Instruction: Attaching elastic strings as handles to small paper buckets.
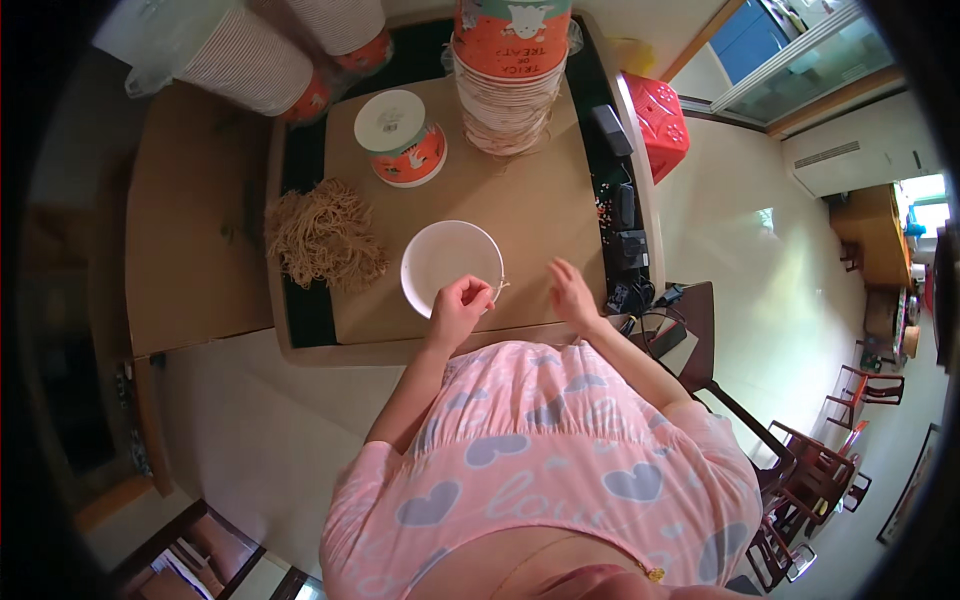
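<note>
Home; wooden chairs (815,474), red stool (656,125)

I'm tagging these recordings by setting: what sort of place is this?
Probably a room in a home, perhaps for dining or living: dark wooden chairs stand at the right, and a red plastic stool is beside the table.

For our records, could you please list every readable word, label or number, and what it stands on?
Wording is located, not copied:
Bucket stack: dark lettering, upside down, readable.
Upturned bucket: base label, too small.
Dress: pale script, readable.
White bucket: none visible.
</note>
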Demonstrator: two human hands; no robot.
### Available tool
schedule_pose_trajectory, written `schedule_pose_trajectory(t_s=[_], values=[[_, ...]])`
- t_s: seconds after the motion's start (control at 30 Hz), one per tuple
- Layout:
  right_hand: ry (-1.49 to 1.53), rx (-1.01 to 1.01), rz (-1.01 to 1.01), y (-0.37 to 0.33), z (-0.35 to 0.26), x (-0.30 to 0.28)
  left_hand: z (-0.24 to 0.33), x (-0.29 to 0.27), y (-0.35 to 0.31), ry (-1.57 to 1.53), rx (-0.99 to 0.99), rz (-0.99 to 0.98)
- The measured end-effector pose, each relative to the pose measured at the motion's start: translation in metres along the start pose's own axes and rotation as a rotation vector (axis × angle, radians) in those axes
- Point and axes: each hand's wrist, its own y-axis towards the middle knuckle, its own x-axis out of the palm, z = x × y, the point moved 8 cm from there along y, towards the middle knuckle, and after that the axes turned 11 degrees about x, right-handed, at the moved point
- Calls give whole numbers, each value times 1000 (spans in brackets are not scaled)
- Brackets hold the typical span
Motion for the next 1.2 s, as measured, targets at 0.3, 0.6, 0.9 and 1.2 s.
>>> schedule_pose_trajectory(t_s=[0.3,0.6,0.9,1.2], values=[[59,-3,146,6,-4,-10,5,-3,-6,-155,-93,-20],[365,-331,-68,11,-173,-75,16,-4,-7,-89,-47,3],[379,-334,-60,14,-175,-62,22,-17,-12,83,87,22],[321,-334,-47,12,-159,-51,48,0,-22,-95,-56,-157]])
